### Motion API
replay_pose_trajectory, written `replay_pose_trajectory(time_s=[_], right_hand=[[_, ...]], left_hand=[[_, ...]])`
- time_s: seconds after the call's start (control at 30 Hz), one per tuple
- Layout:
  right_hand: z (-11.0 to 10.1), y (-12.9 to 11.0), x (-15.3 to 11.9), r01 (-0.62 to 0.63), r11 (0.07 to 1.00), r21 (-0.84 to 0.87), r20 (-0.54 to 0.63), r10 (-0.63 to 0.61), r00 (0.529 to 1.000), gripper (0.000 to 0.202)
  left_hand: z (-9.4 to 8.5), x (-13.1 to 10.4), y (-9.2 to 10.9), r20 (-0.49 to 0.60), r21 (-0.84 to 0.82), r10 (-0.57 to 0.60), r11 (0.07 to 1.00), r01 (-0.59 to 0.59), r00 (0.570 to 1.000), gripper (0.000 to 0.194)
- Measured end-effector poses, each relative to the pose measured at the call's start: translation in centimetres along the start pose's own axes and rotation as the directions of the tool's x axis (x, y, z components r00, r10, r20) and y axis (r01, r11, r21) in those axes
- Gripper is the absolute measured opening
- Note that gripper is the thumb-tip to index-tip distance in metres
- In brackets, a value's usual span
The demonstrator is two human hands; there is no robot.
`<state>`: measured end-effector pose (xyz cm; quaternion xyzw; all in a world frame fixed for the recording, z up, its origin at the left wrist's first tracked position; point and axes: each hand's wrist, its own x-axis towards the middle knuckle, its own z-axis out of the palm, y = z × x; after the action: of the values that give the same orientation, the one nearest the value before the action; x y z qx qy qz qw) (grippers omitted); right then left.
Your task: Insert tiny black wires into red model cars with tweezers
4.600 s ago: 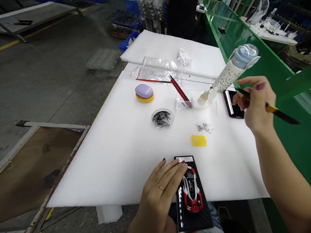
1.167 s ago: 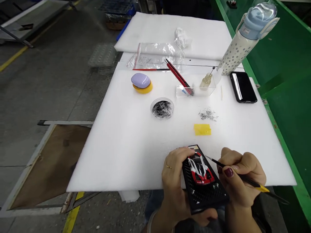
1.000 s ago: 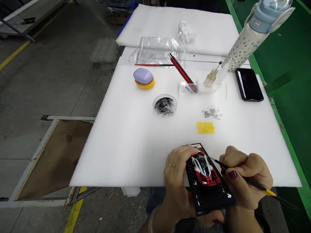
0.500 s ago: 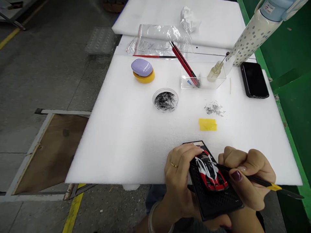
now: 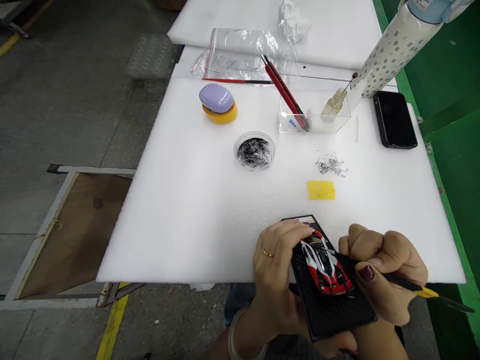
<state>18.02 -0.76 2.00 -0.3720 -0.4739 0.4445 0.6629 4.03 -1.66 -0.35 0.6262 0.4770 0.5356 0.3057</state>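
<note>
My left hand [image 5: 275, 270] is wrapped round a black display base [image 5: 337, 317], its fingers lying over the far end. Mounted on the base is a red, white and black model car [image 5: 325, 265]. Between the thumb and fingers of my right hand [image 5: 388, 270] is a slim black hand tool with a yellow band [image 5: 405, 282]. The thin tip of this tool reaches the car's middle, at the dark cockpit area; whether it touches cannot be made out. The tool's dark, flattened tail sticks out to the right.
On the white foam sheet [image 5: 180, 225] are a dish of black slivers [image 5: 255, 152], scattered slivers [image 5: 330, 165], yellow tape [image 5: 321, 190] and a purple-and-yellow case [image 5: 217, 103]. Behind stand a clear box [image 5: 315, 124] with a red cutter [image 5: 285, 92] and small bottle [image 5: 333, 104], a phone-like device [image 5: 395, 120] and a tumbler [image 5: 397, 52].
The view has shifted slightly, so the table things sit a little higher in the picture. Both hands, the car and the tool keep nearly the same pose.
</note>
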Motion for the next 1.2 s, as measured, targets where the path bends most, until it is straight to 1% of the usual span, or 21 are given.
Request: replay_pose_trajectory(time_s=[0.13, 0.27, 0.5, 0.7, 0.77, 0.9, 0.97, 1.2], right_hand=[[0.0, -0.2, 0.0, -0.016, 1.0, -0.006, 0.002, 0.016, 1.0, 0.019], [0.0, -0.4, 0.1, -0.063, 0.998, -0.015, 0.011, 0.063, 0.998, 0.019], [0.2, -0.5, -0.2, -0.085, 0.996, 0.006, -0.008, 0.085, 0.996, 0.018], [0.9, -1.1, -0.3, -0.16, 0.987, 0.006, -0.08, 0.16, 0.984, 0.021], [0.8, -1.1, -0.2, -0.14, 0.99, -0.002, -0.065, 0.139, 0.988, 0.021], [0.4, -0.2, 0.0, -0.019, 1.0, -0.018, -0.02, 0.019, 1.0, 0.021], [0.2, 0.1, 0.0, 0.015, 1.0, -0.016, -0.002, -0.015, 1.0, 0.019], [0.2, 0.2, 0.0, 0.023, 1.0, 0.016, 0.019, -0.023, 1.0, 0.017]], left_hand=[[0.0, 0.0, 0.1, -0.012, 0.003, 0.001, 1.0, -0.001, 1.0, 0.036], [0.0, 0.1, 0.1, -0.014, -0.003, 0.005, 1.0, -0.005, 1.0, 0.046], [-0.1, 0.1, 0.1, -0.009, -0.001, -0.007, 1.0, 0.007, 1.0, 0.035], [-0.1, 0.0, 0.1, -0.014, -0.01, -0.003, 1.0, 0.003, 1.0, 0.035], [0.0, -0.1, 0.1, -0.019, -0.006, -0.005, 1.0, 0.005, 1.0, 0.03], [0.0, -0.1, 0.2, -0.018, 0.0, -0.013, 1.0, 0.013, 1.0, 0.029], [0.0, -0.1, 0.2, -0.012, 0.012, 0.001, 1.0, -0.001, 1.0, 0.028], [-0.1, -0.2, -0.1, -0.007, 0.038, 0.02, 0.999, -0.02, 1.0, 0.027]])
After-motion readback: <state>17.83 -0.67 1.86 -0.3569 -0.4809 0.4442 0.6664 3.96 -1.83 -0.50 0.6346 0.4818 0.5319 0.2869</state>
